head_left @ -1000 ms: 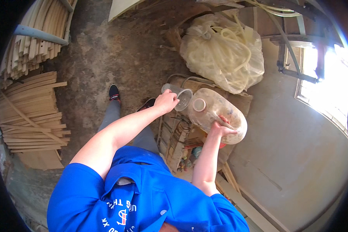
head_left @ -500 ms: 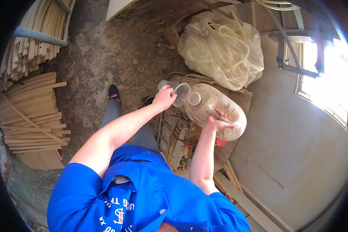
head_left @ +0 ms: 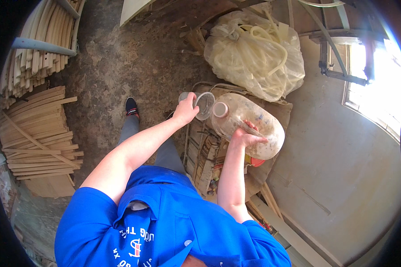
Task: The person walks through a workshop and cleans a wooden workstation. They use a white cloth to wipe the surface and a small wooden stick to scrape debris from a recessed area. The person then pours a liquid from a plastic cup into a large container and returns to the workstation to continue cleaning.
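On my feed, left hand (head_left: 186,110) pinches the clear plastic cup (head_left: 205,107). Just right of that grip: tilted jug (head_left: 266,122), right hand (head_left: 248,138) wrapped round its handle (head_left: 254,131). I'd expect spills if either wrist slips, misaligning cup and mouth (head_left: 220,109). Jug's translucent, rounded, grime-speckled.

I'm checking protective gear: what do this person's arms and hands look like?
The left hand and right hand are ungloved, with no watch or bracelet visible. Short, plain bright-blue sleeves cover the upper arms, leaving both forearms bare.
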`<act>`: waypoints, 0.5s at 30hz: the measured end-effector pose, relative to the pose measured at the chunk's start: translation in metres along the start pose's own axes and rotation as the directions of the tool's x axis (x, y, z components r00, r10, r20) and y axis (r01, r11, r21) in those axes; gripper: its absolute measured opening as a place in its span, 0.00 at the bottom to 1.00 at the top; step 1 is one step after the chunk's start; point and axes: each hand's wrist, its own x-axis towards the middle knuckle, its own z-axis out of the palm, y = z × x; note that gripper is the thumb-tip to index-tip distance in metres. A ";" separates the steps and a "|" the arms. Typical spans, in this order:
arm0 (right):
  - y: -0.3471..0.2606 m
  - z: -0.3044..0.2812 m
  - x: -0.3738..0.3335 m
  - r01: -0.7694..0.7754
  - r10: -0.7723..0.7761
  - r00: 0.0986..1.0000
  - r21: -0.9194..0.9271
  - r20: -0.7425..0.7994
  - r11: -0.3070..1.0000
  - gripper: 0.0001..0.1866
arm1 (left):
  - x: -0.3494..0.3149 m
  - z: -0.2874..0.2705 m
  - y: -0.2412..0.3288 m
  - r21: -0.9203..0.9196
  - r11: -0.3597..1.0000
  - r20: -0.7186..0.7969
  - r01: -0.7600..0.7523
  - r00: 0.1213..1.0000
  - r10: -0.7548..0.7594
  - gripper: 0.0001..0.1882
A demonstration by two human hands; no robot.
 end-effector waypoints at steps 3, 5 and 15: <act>0.003 0.004 -0.003 0.002 -0.002 1.000 0.001 0.006 1.000 0.35 | 0.005 0.000 -0.008 -0.090 0.993 0.114 0.082 0.991 -0.072 0.22; 0.004 0.003 -0.004 0.007 -0.007 1.000 0.004 0.010 1.000 0.35 | 0.008 -0.001 -0.009 -0.115 0.985 0.184 0.130 0.977 -0.107 0.25; 0.011 0.008 -0.010 0.003 -0.003 1.000 -0.007 0.010 1.000 0.34 | 0.010 0.003 -0.018 -0.143 0.984 0.153 0.106 0.985 -0.083 0.25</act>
